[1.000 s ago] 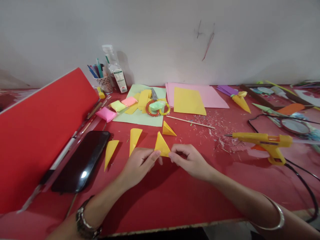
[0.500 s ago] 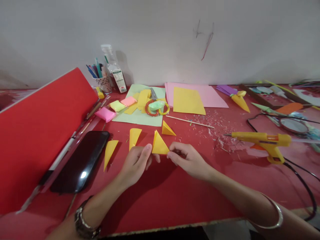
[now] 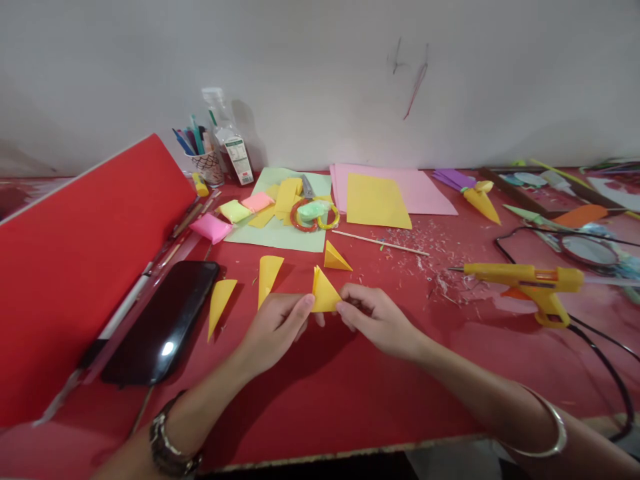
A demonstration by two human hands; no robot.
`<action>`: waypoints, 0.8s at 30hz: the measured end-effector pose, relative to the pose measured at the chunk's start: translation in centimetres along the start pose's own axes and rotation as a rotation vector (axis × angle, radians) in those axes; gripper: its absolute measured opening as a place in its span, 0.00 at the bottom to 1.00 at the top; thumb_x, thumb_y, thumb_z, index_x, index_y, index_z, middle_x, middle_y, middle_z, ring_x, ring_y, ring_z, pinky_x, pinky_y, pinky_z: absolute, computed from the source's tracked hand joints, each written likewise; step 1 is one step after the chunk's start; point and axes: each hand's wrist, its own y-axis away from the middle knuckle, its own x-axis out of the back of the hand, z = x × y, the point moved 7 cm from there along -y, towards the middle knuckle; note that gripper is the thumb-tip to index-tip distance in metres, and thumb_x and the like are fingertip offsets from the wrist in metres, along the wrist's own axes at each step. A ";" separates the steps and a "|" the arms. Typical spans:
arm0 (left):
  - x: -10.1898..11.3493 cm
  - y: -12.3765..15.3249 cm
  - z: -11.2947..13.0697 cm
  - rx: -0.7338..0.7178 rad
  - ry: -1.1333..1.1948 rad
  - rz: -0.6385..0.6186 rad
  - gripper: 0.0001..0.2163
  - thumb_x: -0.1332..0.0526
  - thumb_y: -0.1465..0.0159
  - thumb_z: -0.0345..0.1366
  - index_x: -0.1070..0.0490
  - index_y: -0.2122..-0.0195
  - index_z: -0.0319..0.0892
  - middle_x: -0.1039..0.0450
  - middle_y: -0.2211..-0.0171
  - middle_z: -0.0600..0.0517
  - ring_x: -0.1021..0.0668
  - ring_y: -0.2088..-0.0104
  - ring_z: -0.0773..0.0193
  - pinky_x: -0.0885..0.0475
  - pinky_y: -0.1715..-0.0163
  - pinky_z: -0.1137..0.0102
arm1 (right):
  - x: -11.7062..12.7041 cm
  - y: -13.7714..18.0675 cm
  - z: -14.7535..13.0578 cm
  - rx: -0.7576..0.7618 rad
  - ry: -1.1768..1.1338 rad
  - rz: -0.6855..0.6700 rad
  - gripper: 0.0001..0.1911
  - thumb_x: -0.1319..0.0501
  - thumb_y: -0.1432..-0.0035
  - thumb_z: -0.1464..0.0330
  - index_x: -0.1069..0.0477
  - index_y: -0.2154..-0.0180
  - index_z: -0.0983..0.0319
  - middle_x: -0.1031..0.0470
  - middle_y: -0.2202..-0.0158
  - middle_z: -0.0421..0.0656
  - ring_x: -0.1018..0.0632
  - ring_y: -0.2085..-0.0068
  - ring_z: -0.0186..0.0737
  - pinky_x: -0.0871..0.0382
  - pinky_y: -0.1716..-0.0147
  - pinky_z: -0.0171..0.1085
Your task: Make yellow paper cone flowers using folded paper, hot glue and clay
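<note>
Nearest, along the bottom of the frame, the red worktop (image 3: 320, 407) is bounded by a pale, roughened edge. Just above, at lower centre, a folded yellow paper (image 3: 325, 293) is held with its peak turned upward: its left corner is pinched between the thumb and fingers of the left hand (image 3: 280, 327), its right corner between those of the right hand (image 3: 380, 323). At lower left, light is reflected in a black phone (image 3: 163, 320), beside which a large red board (image 3: 80, 273) is slanted along the frame's left edge. Three yellow paper shapes (image 3: 221, 303) are spread around the left hand and beyond the held piece. At centre right, the worktop is littered with fine shavings (image 3: 425, 247), near a yellow glue gun (image 3: 523, 277). Farther back, a pale green sheet (image 3: 245, 235) and pink sheets (image 3: 435, 193) are laid out. At upper left, a bottle (image 3: 237, 157) is stood against the plain grey wall (image 3: 310, 80), which is marked at upper right by thin dark and reddish lines (image 3: 417, 90).
</note>
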 end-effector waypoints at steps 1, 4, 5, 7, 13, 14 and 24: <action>0.0 0.0 0.0 -0.002 -0.007 -0.003 0.20 0.57 0.38 0.41 0.35 0.81 0.38 0.47 0.90 0.60 0.41 0.87 0.74 0.46 0.86 0.77 | 0.0 0.0 0.1 -0.012 -0.005 0.000 0.11 0.51 0.46 0.68 0.44 0.79 0.62 0.42 0.82 0.35 0.39 0.80 0.27 0.46 0.80 0.29; 0.0 -0.1 0.1 -0.012 -0.027 -0.008 0.19 0.56 0.38 0.40 0.34 0.81 0.38 0.47 0.89 0.60 0.41 0.87 0.74 0.46 0.86 0.77 | -0.1 0.0 0.3 -0.050 -0.074 -0.002 0.11 0.51 0.45 0.67 0.42 0.78 0.62 0.41 0.83 0.34 0.39 0.80 0.27 0.45 0.80 0.29; 0.0 -0.1 0.2 -0.014 -0.035 -0.007 0.19 0.56 0.38 0.40 0.34 0.80 0.38 0.47 0.89 0.60 0.41 0.87 0.74 0.46 0.86 0.77 | -0.2 0.0 0.4 -0.062 -0.116 0.000 0.10 0.51 0.45 0.66 0.42 0.77 0.62 0.41 0.83 0.34 0.39 0.81 0.27 0.45 0.80 0.29; 0.1 -0.1 0.3 -0.016 -0.055 -0.002 0.18 0.56 0.39 0.40 0.33 0.80 0.39 0.47 0.89 0.60 0.40 0.87 0.74 0.46 0.86 0.77 | 0.0 0.0 0.9 -0.101 -0.232 0.036 0.11 0.51 0.45 0.64 0.43 0.76 0.61 0.41 0.85 0.33 0.40 0.82 0.27 0.45 0.81 0.29; 0.0 -0.2 0.7 -0.048 -0.112 -0.028 0.16 0.55 0.40 0.36 0.34 0.81 0.39 0.46 0.89 0.59 0.39 0.86 0.74 0.46 0.86 0.78 | 3.0 -0.2 3.2 -0.192 -0.512 0.382 0.14 0.48 0.49 0.57 0.44 0.76 0.60 0.41 0.85 0.33 0.41 0.83 0.26 0.48 0.84 0.29; 0.0 -0.2 0.8 -0.053 -0.119 -0.032 0.16 0.55 0.40 0.36 0.34 0.80 0.40 0.45 0.89 0.59 0.39 0.86 0.74 0.46 0.87 0.79 | 3.5 -0.2 3.4 -0.188 -0.517 0.415 0.13 0.47 0.49 0.58 0.43 0.76 0.60 0.42 0.85 0.33 0.41 0.83 0.26 0.48 0.83 0.29; -0.1 0.0 1.6 -0.131 -0.204 -0.041 0.14 0.54 0.41 0.34 0.34 0.80 0.39 0.31 0.81 0.56 0.31 0.80 0.72 0.41 0.80 0.78 | 4.4 -0.7 3.8 -0.194 -0.425 0.399 0.12 0.47 0.50 0.61 0.41 0.78 0.62 0.41 0.86 0.32 0.42 0.84 0.25 0.50 0.83 0.30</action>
